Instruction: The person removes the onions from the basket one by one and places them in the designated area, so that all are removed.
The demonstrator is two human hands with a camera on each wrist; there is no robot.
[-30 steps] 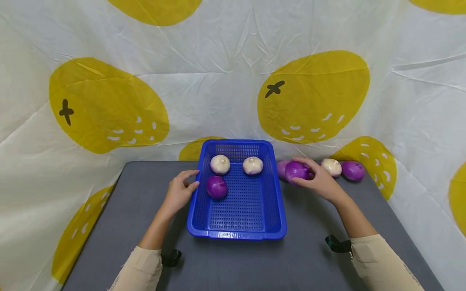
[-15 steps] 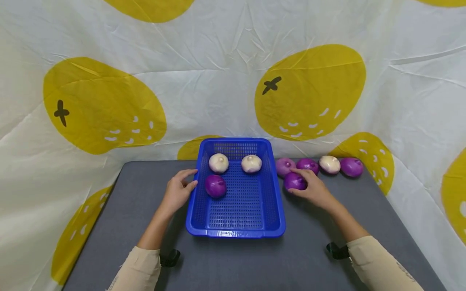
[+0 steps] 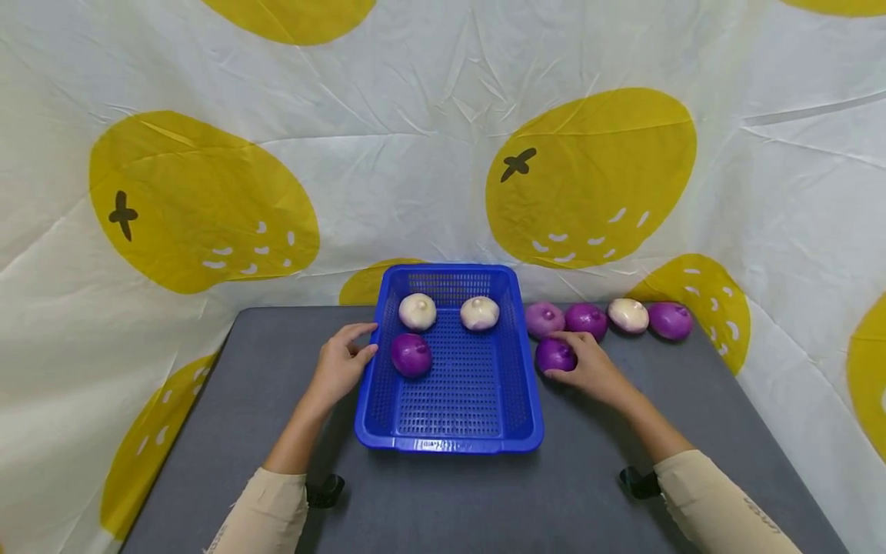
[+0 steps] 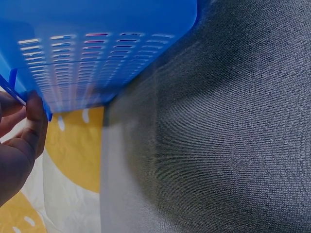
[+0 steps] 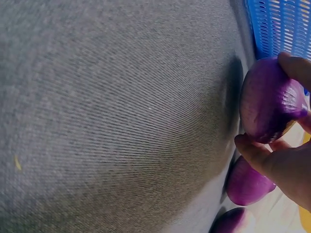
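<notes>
Since a second ago, the purple onion (image 3: pixel 555 355) has been carried down and toward the basket, away from the row at the back. It is now gripped by the right hand (image 3: pixel 588 365), with the fingers and thumb curled round it, and it is held low over the grey table (image 3: pixel 588 492), just beside the right wall of the blue basket (image 3: pixel 448 442); whether it touches the table cannot be told. In the right wrist view the onion (image 5: pixel 269 99) is seen pinched between thumb and fingers, with the basket wall at about 1 o'clock from it. The left hand (image 3: pixel 341 365) is rested against the left rim of the basket, thumb on the edge, fingers loosely bent, nothing being gripped tightly. Inside the basket, one more purple onion (image 3: pixel 411 355) lies at about 9 o'clock, and two white onions (image 3: pixel 418 311) lie at the far end near 12 o'clock. On the table at 1 o'clock from the right hand, a row is left: two purple ones (image 3: pixel 544 318), a white one (image 3: pixel 628 315) and a last purple one (image 3: pixel 670 320). The carrying step seems to be in hand. Next, the onion would likely need to be lifted over the right wall and let go inside, while the basket is kept steady.
</notes>
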